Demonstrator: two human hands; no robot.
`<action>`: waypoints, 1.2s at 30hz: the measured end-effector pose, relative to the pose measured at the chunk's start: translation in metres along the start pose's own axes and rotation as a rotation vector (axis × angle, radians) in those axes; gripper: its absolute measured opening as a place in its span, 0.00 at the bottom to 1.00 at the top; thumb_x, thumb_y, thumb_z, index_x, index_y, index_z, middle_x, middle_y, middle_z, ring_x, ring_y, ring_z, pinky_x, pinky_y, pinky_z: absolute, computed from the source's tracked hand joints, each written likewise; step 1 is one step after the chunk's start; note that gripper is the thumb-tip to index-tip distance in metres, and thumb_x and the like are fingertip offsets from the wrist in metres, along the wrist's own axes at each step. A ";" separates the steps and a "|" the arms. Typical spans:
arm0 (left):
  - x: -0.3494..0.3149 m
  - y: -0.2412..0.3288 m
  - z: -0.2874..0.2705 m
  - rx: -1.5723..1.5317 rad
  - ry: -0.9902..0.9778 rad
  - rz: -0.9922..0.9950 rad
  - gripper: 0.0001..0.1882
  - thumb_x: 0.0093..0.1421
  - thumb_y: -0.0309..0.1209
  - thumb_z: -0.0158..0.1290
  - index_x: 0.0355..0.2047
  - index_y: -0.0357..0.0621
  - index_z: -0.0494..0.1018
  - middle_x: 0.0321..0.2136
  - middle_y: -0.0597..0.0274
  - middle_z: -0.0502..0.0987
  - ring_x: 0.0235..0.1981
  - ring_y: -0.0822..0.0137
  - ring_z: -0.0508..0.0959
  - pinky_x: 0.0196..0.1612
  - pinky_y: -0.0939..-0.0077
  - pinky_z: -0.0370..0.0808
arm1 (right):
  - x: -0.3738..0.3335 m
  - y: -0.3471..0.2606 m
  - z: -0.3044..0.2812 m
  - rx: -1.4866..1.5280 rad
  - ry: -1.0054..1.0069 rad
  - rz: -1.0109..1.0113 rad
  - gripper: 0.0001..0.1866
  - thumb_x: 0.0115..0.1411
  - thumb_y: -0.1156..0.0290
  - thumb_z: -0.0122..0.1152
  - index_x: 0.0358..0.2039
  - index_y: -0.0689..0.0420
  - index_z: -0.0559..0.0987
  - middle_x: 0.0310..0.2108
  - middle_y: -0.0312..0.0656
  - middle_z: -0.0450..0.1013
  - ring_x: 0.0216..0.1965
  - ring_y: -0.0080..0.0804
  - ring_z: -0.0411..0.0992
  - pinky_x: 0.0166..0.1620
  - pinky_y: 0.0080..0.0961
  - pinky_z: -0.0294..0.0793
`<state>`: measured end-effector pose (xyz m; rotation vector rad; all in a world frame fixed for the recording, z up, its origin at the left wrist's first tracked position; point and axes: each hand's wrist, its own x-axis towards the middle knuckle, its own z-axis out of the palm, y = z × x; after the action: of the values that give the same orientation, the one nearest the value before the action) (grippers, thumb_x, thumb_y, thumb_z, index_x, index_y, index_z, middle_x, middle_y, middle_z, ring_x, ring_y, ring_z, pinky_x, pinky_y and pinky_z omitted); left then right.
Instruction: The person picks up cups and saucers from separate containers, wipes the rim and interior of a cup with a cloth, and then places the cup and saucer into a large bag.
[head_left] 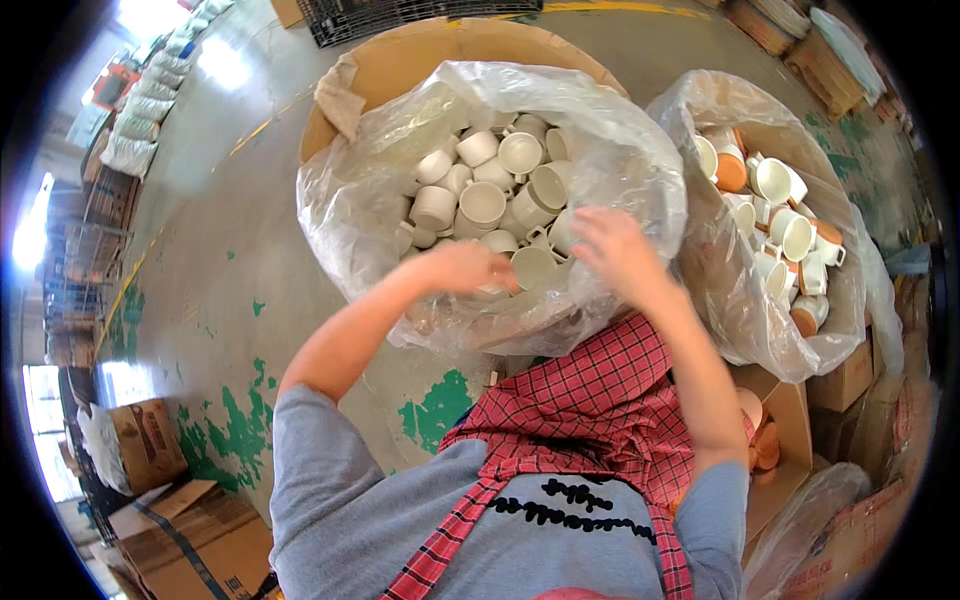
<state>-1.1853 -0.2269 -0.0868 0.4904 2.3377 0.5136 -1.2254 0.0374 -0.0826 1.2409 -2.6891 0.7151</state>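
Many plain white mugs (483,203) lie jumbled inside a large bin lined with a clear plastic bag (350,215). My left hand (468,268) reaches over the near side of the bin, its fingers stretched to the right beside a white mug (535,267). On the other side of that mug is my right hand (615,250), slightly blurred, with its fingers apart over the bin's right inner side. Neither hand visibly holds a mug. The undersides of the fingers are hidden.
To the right stands a second plastic-lined container (740,330) of white mugs, some with orange-brown parts. Below it, an open cardboard box (790,440) holds orange-brown pieces. More cardboard boxes (190,535) are at the lower left. A black crate (400,15) lies beyond the bin.
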 end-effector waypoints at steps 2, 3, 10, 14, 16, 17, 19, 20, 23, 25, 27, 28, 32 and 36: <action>0.039 -0.024 -0.022 0.124 0.115 -0.146 0.23 0.57 0.47 0.50 0.45 0.44 0.74 0.36 0.50 0.78 0.40 0.52 0.77 0.44 0.62 0.72 | -0.017 -0.031 -0.002 -0.084 0.056 -0.056 0.18 0.52 0.65 0.61 0.44 0.56 0.76 0.51 0.44 0.68 0.56 0.40 0.63 0.59 0.45 0.56; 0.063 -0.044 -0.023 0.307 0.104 -0.241 0.21 0.56 0.47 0.51 0.39 0.43 0.76 0.35 0.52 0.79 0.38 0.54 0.78 0.40 0.61 0.73 | -0.024 -0.040 -0.007 -0.055 0.036 -0.049 0.18 0.52 0.66 0.61 0.44 0.56 0.76 0.52 0.43 0.67 0.58 0.39 0.62 0.60 0.47 0.54; 0.141 -0.209 0.114 0.493 -0.151 -0.060 0.20 0.54 0.44 0.51 0.42 0.44 0.76 0.42 0.48 0.76 0.43 0.53 0.76 0.44 0.61 0.73 | -0.224 -0.022 -0.115 -0.116 0.438 0.773 0.22 0.50 0.81 0.60 0.48 0.61 0.74 0.49 0.47 0.71 0.51 0.40 0.69 0.54 0.31 0.66; 0.125 -0.246 0.153 0.317 0.010 -0.128 0.28 0.50 0.40 0.56 0.49 0.38 0.69 0.45 0.43 0.73 0.48 0.47 0.72 0.49 0.60 0.70 | -0.433 -0.041 -0.097 0.091 1.093 1.385 0.17 0.57 0.74 0.57 0.48 0.61 0.74 0.45 0.48 0.73 0.47 0.33 0.72 0.50 0.28 0.70; 0.116 -0.232 0.131 0.353 -0.045 -0.348 0.34 0.45 0.40 0.62 0.50 0.34 0.67 0.46 0.40 0.73 0.49 0.44 0.72 0.51 0.57 0.68 | -0.505 -0.065 -0.062 -0.279 0.955 1.711 0.16 0.57 0.69 0.57 0.45 0.62 0.75 0.40 0.47 0.75 0.41 0.34 0.74 0.46 0.26 0.71; 0.104 -0.203 0.108 0.284 0.041 -0.291 0.32 0.45 0.39 0.62 0.48 0.32 0.68 0.42 0.39 0.74 0.46 0.42 0.73 0.48 0.54 0.68 | -0.517 -0.073 -0.043 -0.228 0.884 1.863 0.17 0.56 0.67 0.58 0.45 0.61 0.75 0.38 0.47 0.76 0.38 0.35 0.75 0.43 0.27 0.72; 0.099 -0.124 0.056 0.109 0.118 -0.044 0.24 0.49 0.33 0.58 0.44 0.30 0.70 0.36 0.35 0.75 0.44 0.41 0.73 0.43 0.55 0.69 | -0.526 -0.084 0.008 -0.049 0.816 1.902 0.19 0.57 0.65 0.58 0.47 0.61 0.74 0.40 0.47 0.75 0.43 0.39 0.74 0.45 0.30 0.71; 0.105 -0.107 0.031 0.150 0.151 -0.027 0.23 0.50 0.32 0.57 0.44 0.30 0.69 0.37 0.35 0.75 0.42 0.42 0.74 0.43 0.56 0.69 | -0.503 -0.094 0.042 0.041 0.886 1.814 0.21 0.57 0.65 0.57 0.50 0.59 0.71 0.42 0.51 0.74 0.44 0.42 0.73 0.46 0.33 0.70; 0.106 -0.075 -0.014 0.218 0.305 0.008 0.22 0.52 0.31 0.55 0.45 0.29 0.69 0.38 0.38 0.76 0.40 0.47 0.76 0.42 0.60 0.70 | -0.474 -0.127 0.108 0.050 0.741 1.643 0.25 0.57 0.66 0.55 0.55 0.56 0.66 0.43 0.57 0.71 0.45 0.51 0.70 0.46 0.39 0.69; 0.099 -0.060 -0.023 0.187 0.515 0.068 0.22 0.55 0.33 0.54 0.46 0.28 0.69 0.38 0.40 0.76 0.38 0.52 0.76 0.43 0.63 0.71 | -0.497 -0.158 0.112 0.237 0.582 1.727 0.26 0.55 0.69 0.55 0.55 0.58 0.65 0.40 0.59 0.71 0.40 0.57 0.70 0.41 0.43 0.70; 0.070 0.003 -0.024 -0.009 0.690 -0.048 0.22 0.58 0.34 0.52 0.47 0.28 0.68 0.41 0.43 0.75 0.39 0.55 0.76 0.45 0.64 0.71 | -0.502 -0.175 0.103 0.155 0.493 1.687 0.25 0.55 0.68 0.56 0.54 0.58 0.66 0.36 0.59 0.72 0.38 0.56 0.71 0.40 0.44 0.71; 0.051 0.035 -0.028 -0.101 0.780 -0.110 0.22 0.59 0.35 0.51 0.48 0.28 0.68 0.42 0.44 0.75 0.40 0.57 0.75 0.46 0.65 0.70 | -0.496 -0.180 0.096 0.206 0.431 1.711 0.25 0.55 0.68 0.56 0.54 0.58 0.66 0.35 0.59 0.73 0.38 0.55 0.72 0.41 0.43 0.71; 0.028 0.069 -0.019 -0.730 0.983 0.138 0.23 0.60 0.37 0.50 0.48 0.30 0.67 0.46 0.48 0.72 0.45 0.56 0.73 0.49 0.62 0.68 | -0.543 -0.155 0.055 0.599 -0.014 1.430 0.16 0.60 0.62 0.51 0.43 0.61 0.73 0.32 0.55 0.73 0.38 0.48 0.73 0.43 0.40 0.70; 0.050 0.160 0.004 -1.237 0.829 0.210 0.20 0.61 0.36 0.47 0.49 0.35 0.65 0.48 0.51 0.69 0.50 0.57 0.70 0.53 0.60 0.66 | -0.557 -0.003 0.040 0.166 0.491 1.650 0.16 0.64 0.62 0.44 0.49 0.52 0.72 0.46 0.49 0.72 0.40 0.53 0.73 0.39 0.38 0.73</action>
<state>-1.1848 -0.0666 -0.0391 -0.1348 2.0651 2.3682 -0.8488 0.4047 -0.2703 -1.3117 -2.6038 1.0508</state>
